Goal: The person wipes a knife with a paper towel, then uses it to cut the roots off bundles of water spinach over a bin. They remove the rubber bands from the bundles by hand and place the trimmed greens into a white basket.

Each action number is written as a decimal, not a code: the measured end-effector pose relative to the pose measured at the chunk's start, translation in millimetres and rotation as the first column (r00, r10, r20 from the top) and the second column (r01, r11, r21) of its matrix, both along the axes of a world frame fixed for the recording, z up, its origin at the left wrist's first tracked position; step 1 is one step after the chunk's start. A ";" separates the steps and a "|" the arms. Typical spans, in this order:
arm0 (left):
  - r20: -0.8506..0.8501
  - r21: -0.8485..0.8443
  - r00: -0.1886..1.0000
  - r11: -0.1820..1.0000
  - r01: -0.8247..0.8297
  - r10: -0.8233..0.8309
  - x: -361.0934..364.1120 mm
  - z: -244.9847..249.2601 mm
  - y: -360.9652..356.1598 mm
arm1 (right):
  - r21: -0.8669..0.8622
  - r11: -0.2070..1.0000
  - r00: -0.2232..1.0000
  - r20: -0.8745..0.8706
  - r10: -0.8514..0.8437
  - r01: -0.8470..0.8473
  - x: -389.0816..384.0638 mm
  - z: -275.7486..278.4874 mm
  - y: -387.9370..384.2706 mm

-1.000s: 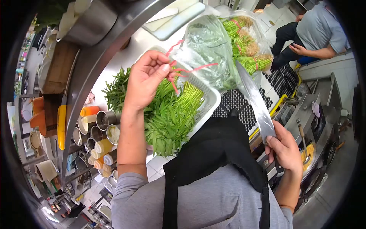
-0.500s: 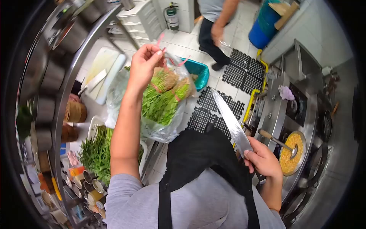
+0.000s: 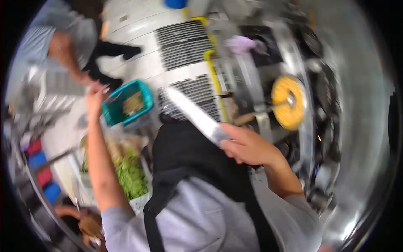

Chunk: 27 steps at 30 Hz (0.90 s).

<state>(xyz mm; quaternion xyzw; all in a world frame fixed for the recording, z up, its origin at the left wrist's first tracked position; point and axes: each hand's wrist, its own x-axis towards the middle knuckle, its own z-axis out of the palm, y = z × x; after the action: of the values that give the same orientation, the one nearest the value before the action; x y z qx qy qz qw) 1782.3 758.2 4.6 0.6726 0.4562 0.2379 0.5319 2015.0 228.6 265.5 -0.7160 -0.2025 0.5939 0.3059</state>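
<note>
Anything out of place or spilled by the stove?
Maybe: what looks like a pale purple cloth lies on the stove beside a burner, an odd spot for fabric. No spill stands out, but the picture is blurred.

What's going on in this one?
A person in a black apron stands in a kitchen, gripping a large knife in the right hand. The left hand is stretched out by a teal bin, apparently pinching thin red strips, though blur hides the detail. Leafy greens lie below that arm in the view. At right, yellow food with a ladle in it sits by the stove, untouched by either hand.
</note>
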 end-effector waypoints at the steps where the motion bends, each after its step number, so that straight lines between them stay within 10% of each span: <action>1: -0.269 0.076 0.954 0.985 0.154 -0.129 -0.7 -31.5 29.0 | -0.020 0.998 0.997 -0.057 -0.054 0.053 -1.6 -0.2 10.7; 4: -0.350 0.191 0.935 0.982 0.007 0.062 23.2 -46.7 12.7 | -0.092 0.994 0.999 0.009 -0.054 0.055 2.3 2.5 53.3; 5: -0.694 0.378 0.719 0.869 0.320 0.037 7.7 -116.2 49.4 | -0.025 0.999 0.999 -0.029 -0.040 0.039 7.3 -9.3 77.5; 9: -0.698 0.040 0.706 0.978 0.206 -0.120 8.4 -97.4 36.3 | 0.024 0.999 0.999 -0.014 -0.031 0.031 4.7 -7.1 129.8; 19: -0.890 0.122 0.421 0.981 -0.149 0.175 -64.3 -122.1 109.0 | -0.025 0.973 0.973 -0.024 0.229 -0.230 58.5 -31.6 234.3; 27: -0.926 0.249 0.096 0.780 -0.574 0.366 -154.0 -50.8 169.2 | -0.109 0.832 0.839 -0.030 0.544 -0.543 144.7 -53.0 369.2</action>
<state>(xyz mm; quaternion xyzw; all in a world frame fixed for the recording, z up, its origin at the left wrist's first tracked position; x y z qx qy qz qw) 1628.4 927.4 -46.2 0.4428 0.8857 -0.0930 0.1043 2159.8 597.8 212.5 -0.6457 -0.3638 0.6661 0.0835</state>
